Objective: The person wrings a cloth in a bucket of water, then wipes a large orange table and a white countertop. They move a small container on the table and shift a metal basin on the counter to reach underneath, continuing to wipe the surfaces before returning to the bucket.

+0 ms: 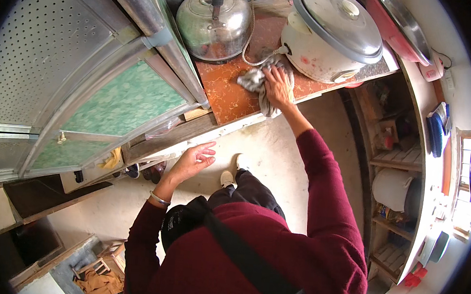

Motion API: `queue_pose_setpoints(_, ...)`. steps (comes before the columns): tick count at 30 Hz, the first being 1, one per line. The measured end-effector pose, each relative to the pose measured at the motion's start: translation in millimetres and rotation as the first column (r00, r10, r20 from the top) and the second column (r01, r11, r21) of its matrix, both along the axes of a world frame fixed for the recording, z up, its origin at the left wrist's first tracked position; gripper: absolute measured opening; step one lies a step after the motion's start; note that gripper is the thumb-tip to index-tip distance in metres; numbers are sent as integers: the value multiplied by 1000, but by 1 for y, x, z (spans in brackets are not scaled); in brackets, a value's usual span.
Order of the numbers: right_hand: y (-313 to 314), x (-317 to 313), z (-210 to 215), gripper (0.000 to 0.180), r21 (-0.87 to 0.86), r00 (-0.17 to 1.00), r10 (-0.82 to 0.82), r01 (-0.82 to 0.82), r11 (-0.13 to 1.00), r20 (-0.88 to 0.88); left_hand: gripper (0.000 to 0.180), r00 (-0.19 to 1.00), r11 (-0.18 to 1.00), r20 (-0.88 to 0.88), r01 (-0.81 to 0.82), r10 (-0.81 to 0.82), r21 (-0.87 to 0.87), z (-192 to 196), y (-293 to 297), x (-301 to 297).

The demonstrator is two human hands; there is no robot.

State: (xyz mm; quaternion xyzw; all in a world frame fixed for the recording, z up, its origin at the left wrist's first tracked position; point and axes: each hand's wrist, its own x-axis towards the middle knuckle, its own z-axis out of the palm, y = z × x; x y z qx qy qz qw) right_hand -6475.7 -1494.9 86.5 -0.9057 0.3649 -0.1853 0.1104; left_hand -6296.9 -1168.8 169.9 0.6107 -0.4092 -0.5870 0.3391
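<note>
matt cloth rag (254, 81), glossy metal kettle (206, 31)

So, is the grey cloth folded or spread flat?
Neither: the cloth is bunched; uneven creases show beside the right hand resting on it.

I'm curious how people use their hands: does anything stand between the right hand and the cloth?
Nothing visible does: the right hand lies directly on the grey cloth. Just beyond the cloth, a white cord runs to the rice cooker, but not between them.
</note>
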Motion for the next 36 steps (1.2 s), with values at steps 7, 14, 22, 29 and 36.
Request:
queue_pose_setpoints(7,46,44,1,51,-20,995,-98,98,995,11,52,996,996,18,86,-86,1,-1,9,-14)
queue_pose_setpoints(14,80,8,-17,38,49,912,291,-318,947,289,50,991,994,-85,95,-99,-58,9,-41,-41)
queue_pose_setpoints(22,66,-93,-2,39,180,784,429,-550,816,450,39,865,860,436,9,249,-509,29,-192,-35)
queue_pose_setpoints(29,37,-239,-1,34,740,877,-190,-236,629,441,37,11,812,924,473,383,-343,52,-367,-22)
queue_pose_setpoints(36,-70,-395,-9,27,714,749,-495,42,699,440,59,-613,903,754,150,-234,402,37,-419,-15)
